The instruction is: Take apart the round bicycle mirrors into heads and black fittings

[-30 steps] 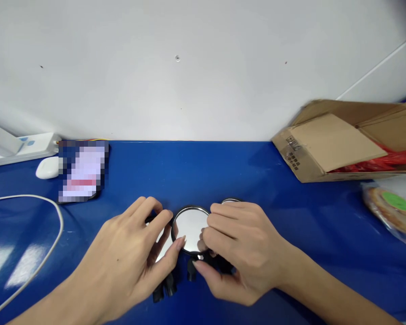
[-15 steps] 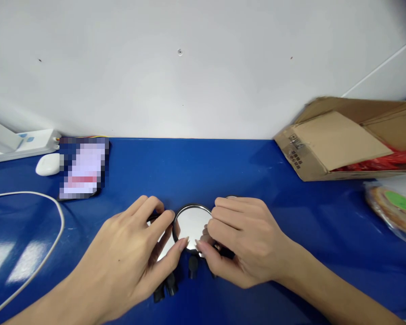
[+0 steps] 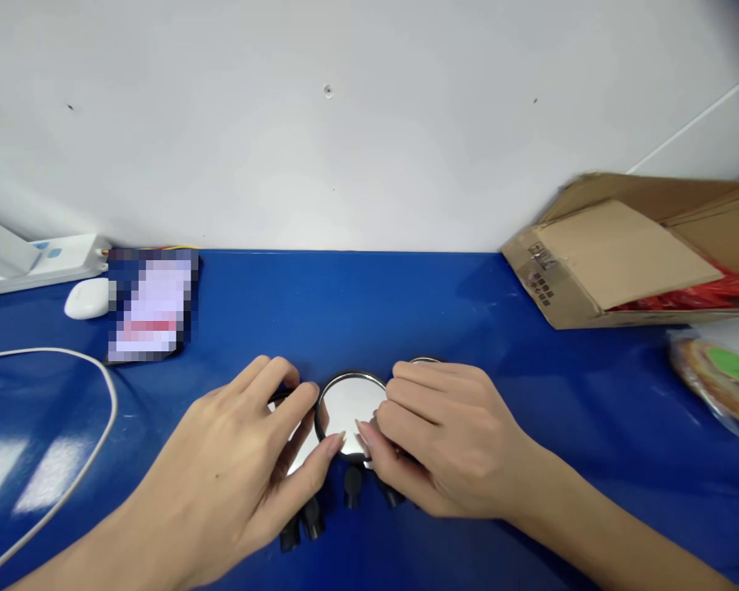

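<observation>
A round mirror [image 3: 351, 402] with a black rim lies face up between my two hands, its short black stem [image 3: 353, 487] pointing towards me. My left hand [image 3: 240, 443] curves around the mirror's left edge, thumb at the lower rim and fingertips at the upper left. On the right side my right hand [image 3: 449, 427] has its fingers curled at the edge and its thumb on the lower right. Another reflective disc [image 3: 305, 450] shows partly under my left hand, with black stems [image 3: 312, 519] below. Behind my right hand peeks a further rim [image 3: 426, 359], mostly hidden.
At the left are a white power strip [image 3: 74, 256], a white earbud case [image 3: 87, 299], a pixelated phone [image 3: 153, 308] and a white cable [image 3: 112, 394]. An opened cardboard box [image 3: 640, 254] and a wrapped round food item [image 3: 714, 373] sit at the right on the blue table [image 3: 345, 312].
My right hand has shifted slightly, its thumb moving a little up along the mirror's edge. More of the right rim and a black stem beneath that hand now shows. My left hand stays put.
</observation>
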Tool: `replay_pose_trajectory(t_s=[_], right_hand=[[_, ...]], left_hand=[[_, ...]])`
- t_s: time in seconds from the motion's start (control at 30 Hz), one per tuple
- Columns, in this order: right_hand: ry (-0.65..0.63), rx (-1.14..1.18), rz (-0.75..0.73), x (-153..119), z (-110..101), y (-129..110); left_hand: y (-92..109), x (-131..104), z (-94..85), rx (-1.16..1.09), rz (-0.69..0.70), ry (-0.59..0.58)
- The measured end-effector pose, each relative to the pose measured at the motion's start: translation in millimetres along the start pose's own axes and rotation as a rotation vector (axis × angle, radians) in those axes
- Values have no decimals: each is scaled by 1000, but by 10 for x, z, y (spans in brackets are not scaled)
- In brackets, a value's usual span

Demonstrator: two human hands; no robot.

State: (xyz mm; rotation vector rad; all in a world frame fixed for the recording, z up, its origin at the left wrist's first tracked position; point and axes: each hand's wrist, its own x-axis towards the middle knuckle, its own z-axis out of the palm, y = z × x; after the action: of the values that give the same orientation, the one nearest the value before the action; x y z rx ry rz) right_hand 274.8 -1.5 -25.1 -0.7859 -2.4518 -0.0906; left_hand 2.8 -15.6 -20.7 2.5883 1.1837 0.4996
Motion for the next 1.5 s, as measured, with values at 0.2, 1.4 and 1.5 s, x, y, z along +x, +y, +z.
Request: replay_pose_trajectory(t_s=[0.2, 1.4, 1.5], right_hand=[[-50, -18, 51, 0, 2, -54], [-201, 26, 180, -1, -19, -41], [-209, 27, 184, -6, -27, -37]], left_hand=[[-7, -15, 44, -20, -28, -6], [56, 46, -40, 93, 48, -37], [52, 37, -47, 104, 57, -48]])
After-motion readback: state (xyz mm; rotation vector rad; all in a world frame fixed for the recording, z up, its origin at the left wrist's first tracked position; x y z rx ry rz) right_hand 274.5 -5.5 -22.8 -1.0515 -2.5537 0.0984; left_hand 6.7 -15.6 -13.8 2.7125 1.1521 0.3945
